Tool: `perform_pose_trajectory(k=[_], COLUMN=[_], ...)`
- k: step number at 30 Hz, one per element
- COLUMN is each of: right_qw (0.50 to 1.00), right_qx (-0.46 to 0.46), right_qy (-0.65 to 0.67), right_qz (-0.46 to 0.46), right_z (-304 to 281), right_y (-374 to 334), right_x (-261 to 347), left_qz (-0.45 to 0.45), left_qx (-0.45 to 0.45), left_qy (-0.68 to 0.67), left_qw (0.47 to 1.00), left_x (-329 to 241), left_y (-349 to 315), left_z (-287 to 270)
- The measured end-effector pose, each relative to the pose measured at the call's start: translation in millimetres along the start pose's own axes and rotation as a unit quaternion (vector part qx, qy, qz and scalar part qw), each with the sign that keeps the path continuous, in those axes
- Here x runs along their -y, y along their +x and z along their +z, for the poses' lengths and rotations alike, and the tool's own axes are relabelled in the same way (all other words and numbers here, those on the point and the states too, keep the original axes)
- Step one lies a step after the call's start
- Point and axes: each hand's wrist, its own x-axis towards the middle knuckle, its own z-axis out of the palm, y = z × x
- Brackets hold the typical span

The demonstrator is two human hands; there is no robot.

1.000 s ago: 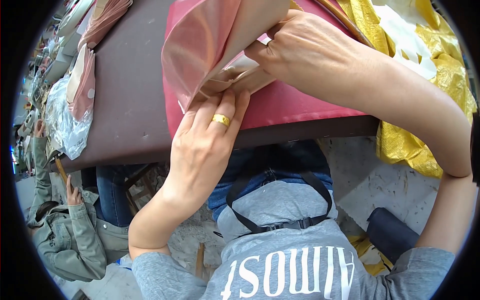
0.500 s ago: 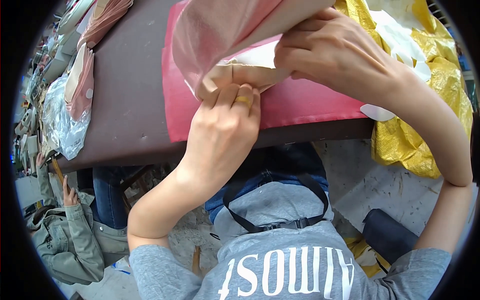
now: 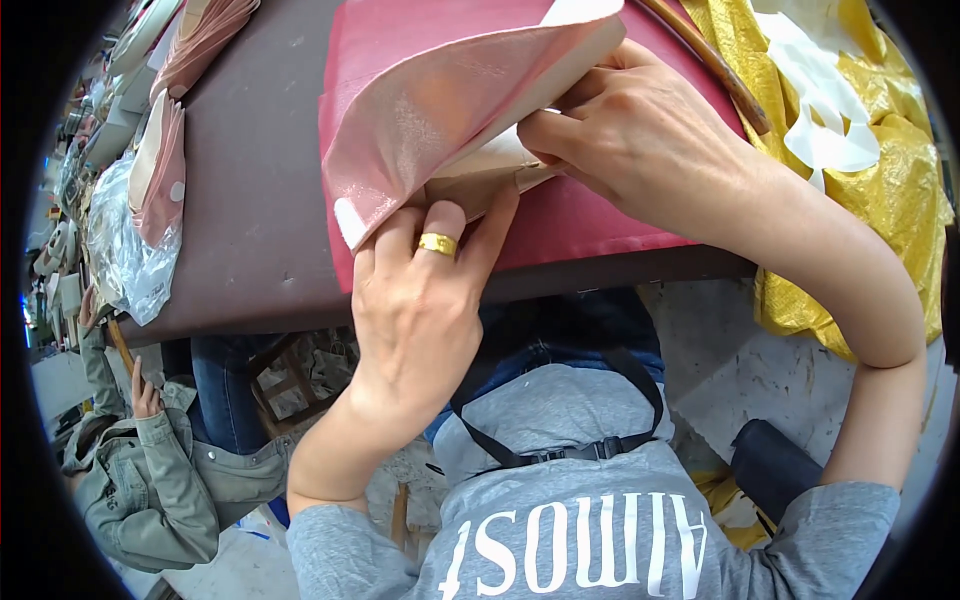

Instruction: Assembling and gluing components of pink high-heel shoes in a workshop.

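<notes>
A shiny pink leather-like piece (image 3: 425, 95) with a pale beige underside is curled up in front of me, with white patches at its tips. My left hand (image 3: 420, 285), wearing a gold ring, has its fingers over the near edge of this piece; the index finger is stretched along the beige side and the thumb is hidden. On the right, my right hand (image 3: 640, 135) is closed, pinching the beige edge between thumb and bent fingers. Under both hands lies a dark pink sheet (image 3: 630, 220) on the brown table.
The brown table (image 3: 260, 150) carries stacked pink pieces (image 3: 160, 170) and a clear plastic bag (image 3: 120, 260) at its left. To the right are a wooden stick (image 3: 725, 75), yellow woven sacking (image 3: 850, 260) and a white cut-out (image 3: 825, 120). A co-worker (image 3: 150, 490) sits at lower left.
The pink piece has come down and opened wider toward the left. My left fingers have spread from a tight grip, while my right hand stays at the edge. The wooden stick now shows.
</notes>
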Motion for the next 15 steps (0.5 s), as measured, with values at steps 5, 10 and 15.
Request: perform_pose_trajectory(k=[5,10,15], right_qw=[0.999,0.977,0.981], right_qx=[-0.004,-0.114,-0.066], right_qy=[-0.052,-0.163,-0.180], right_qz=[0.005,-0.077,-0.010], right_z=[-11.1,-23.2,-27.2], right_y=[-0.2,-1.9,-9.8], right_x=[4.9,5.3,3.0], left_qz=[0.004,0.056,0.052], left_qx=[-0.012,-0.051,-0.034], left_qy=[0.029,0.006,-0.001], left_qw=[0.999,0.997,0.998], left_x=[-1.7,-0.2,-6.5], left_y=[6.2,0.3,0.6], left_z=[7.5,19.0,16.0])
